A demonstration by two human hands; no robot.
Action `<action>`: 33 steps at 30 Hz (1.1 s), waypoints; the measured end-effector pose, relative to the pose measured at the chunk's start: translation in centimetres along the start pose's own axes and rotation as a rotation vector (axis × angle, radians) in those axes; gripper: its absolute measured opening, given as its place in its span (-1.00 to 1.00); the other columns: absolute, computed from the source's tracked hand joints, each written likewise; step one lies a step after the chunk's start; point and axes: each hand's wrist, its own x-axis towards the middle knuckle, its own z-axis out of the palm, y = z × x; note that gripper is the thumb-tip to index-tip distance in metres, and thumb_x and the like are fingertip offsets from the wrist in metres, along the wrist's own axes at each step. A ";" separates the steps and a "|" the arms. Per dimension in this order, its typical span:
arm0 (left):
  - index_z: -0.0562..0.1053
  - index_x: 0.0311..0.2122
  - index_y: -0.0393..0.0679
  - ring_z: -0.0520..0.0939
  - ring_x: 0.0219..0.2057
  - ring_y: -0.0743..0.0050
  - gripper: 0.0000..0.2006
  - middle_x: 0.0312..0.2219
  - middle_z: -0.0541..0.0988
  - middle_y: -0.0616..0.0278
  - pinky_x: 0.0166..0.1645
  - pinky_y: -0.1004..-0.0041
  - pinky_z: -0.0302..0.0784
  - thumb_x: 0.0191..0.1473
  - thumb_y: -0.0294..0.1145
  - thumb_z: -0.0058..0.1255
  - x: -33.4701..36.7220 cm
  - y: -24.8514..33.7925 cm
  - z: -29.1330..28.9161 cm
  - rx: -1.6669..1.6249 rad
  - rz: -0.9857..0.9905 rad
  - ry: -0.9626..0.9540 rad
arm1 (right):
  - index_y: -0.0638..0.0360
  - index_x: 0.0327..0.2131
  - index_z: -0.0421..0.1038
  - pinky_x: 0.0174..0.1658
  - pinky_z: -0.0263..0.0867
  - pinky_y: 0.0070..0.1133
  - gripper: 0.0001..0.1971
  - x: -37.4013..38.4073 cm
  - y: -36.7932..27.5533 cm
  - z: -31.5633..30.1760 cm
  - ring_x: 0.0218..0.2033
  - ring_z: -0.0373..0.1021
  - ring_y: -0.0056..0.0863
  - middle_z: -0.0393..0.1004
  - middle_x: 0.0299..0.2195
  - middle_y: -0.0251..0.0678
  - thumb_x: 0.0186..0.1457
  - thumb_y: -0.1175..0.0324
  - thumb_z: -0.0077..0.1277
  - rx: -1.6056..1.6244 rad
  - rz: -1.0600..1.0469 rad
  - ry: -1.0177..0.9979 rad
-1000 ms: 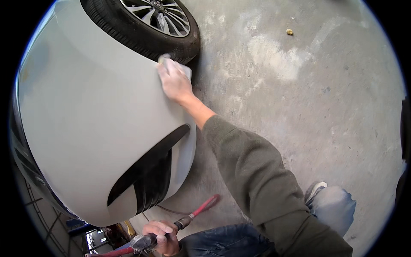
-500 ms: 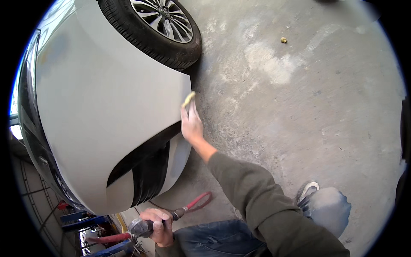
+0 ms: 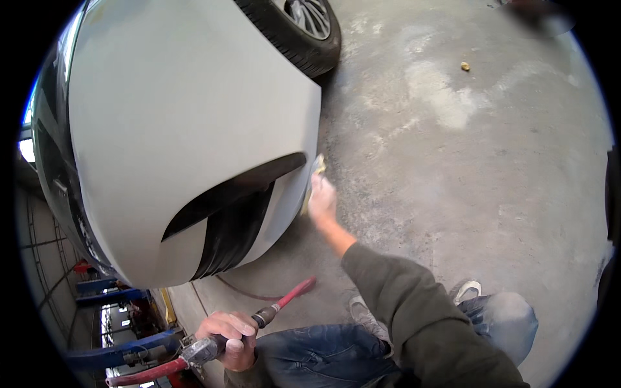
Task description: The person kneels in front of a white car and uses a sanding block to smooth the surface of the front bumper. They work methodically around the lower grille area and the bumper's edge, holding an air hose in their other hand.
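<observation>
A white car bumper (image 3: 181,123) fills the upper left, with a dark opening (image 3: 226,213) low on it. My right hand (image 3: 321,199) presses a small yellowish cloth (image 3: 316,167) against the bumper's lower right edge. My left hand (image 3: 228,331) at the bottom grips a metal air tool (image 3: 202,349) fed by a red hose (image 3: 145,372); a red nozzle (image 3: 294,294) sticks out toward the floor.
A black tyre with a silver wheel (image 3: 304,26) is at the top. Grey concrete floor (image 3: 466,161) spreads to the right, with a small yellow scrap (image 3: 464,66) on it. Blue lift frames (image 3: 110,294) stand at the lower left. My knees in jeans (image 3: 336,355) are at the bottom.
My right hand with the cloth has slid down the bumper's edge, from beside the tyre to the lower corner. The left hand has kept its hold on the air tool.
</observation>
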 end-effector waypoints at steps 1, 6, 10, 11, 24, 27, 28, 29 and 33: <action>0.34 -0.42 -0.19 0.42 -0.72 0.49 -0.70 -0.56 0.52 0.10 -0.65 0.52 0.32 0.06 -0.28 0.23 0.0 0.0 1.1 0.014 -0.007 0.019 | 0.36 -0.36 0.38 -0.34 0.26 -0.24 -0.58 -1.8 -0.5 -0.9 -0.43 0.43 0.05 0.43 -0.48 0.13 0.33 0.12 -0.22 -0.018 0.073 -0.074; 0.38 -0.45 -0.20 0.46 -0.70 0.46 -0.70 -0.56 0.53 0.12 -0.64 0.51 0.36 0.03 -0.27 0.27 1.1 -2.0 5.0 0.074 -0.012 0.053 | 0.31 -0.37 0.42 -0.29 0.31 -0.25 -0.75 -8.3 6.0 -4.3 -0.30 0.44 0.05 0.46 -0.39 0.11 0.22 0.30 -0.14 -0.183 0.126 -0.567; 0.40 -0.45 -0.20 0.51 -0.66 0.41 -0.71 -0.57 0.54 0.12 -0.58 0.49 0.45 -0.02 -0.29 0.29 2.0 -1.6 3.2 0.089 0.018 0.070 | 0.28 -0.48 0.44 -0.40 0.26 -0.20 -0.73 -2.3 5.9 -3.5 -0.49 0.39 0.06 0.42 -0.52 0.11 0.18 0.29 -0.11 -0.236 -0.023 -0.207; 0.41 -0.47 -0.20 0.54 -0.64 0.38 -0.72 -0.58 0.54 0.12 -0.53 0.47 0.49 -0.02 -0.30 0.29 1.7 -1.6 2.2 0.057 -0.004 0.099 | 0.31 -0.48 0.42 -0.42 0.23 -0.20 -0.71 0.1 5.8 -3.8 -0.56 0.33 0.01 0.41 -0.57 0.08 0.18 0.28 -0.09 -0.250 -0.134 -0.052; 0.49 -0.54 -0.23 0.65 -0.54 0.25 -0.81 -0.60 0.60 0.10 -0.36 0.35 0.61 -0.03 -0.41 0.27 0.6 0.6 -2.8 -0.016 -0.128 -0.021 | 0.28 0.18 0.32 0.43 -0.26 -0.25 -0.41 -5.6 -19.6 4.6 0.41 -0.06 -0.16 0.23 0.28 -0.13 0.01 0.42 0.04 -0.099 -1.190 -0.612; 0.48 -0.54 -0.24 0.65 -0.54 0.27 -0.79 -0.61 0.60 0.08 -0.39 0.37 0.60 -0.03 -0.39 0.27 0.5 -0.4 -3.7 -0.158 -0.123 0.081 | 0.32 0.21 0.25 0.40 -0.19 -0.22 -0.39 2.2 -15.8 3.9 0.40 -0.05 -0.11 0.19 0.29 -0.04 0.07 0.35 0.05 0.021 -0.906 -0.388; 0.45 -0.51 -0.24 0.56 -0.62 0.33 -0.80 -0.59 0.58 0.07 -0.49 0.41 0.48 -0.01 -0.42 0.24 0.2 -0.1 -4.1 -0.157 -0.094 0.034 | 0.33 0.23 0.21 0.40 -0.21 -0.20 -0.37 2.8 -15.8 3.9 0.39 -0.06 -0.10 0.16 0.29 0.00 0.08 0.33 0.04 0.138 -0.631 -0.312; 0.41 -0.48 -0.24 0.47 -0.69 0.39 -0.82 -0.57 0.56 0.07 -0.58 0.46 0.35 0.02 -0.45 0.20 0.0 0.3 -4.5 -0.157 -0.064 -0.012 | 0.34 0.24 0.19 0.40 -0.23 -0.19 -0.35 2.3 -15.8 4.2 0.39 -0.07 -0.09 0.14 0.30 0.02 0.09 0.31 0.04 0.055 -0.668 -0.284; 0.41 -0.44 -0.31 0.42 -0.75 0.44 -0.88 -0.53 0.58 -0.05 -0.67 0.47 0.31 0.03 -0.56 0.13 1.5 1.3 -3.2 -0.259 0.048 -0.102 | 0.27 0.28 0.15 0.41 -0.36 -0.14 -0.23 -3.9 -20.7 7.1 0.41 -0.12 -0.10 0.08 0.33 -0.02 0.06 0.08 0.12 -0.155 -1.052 -0.393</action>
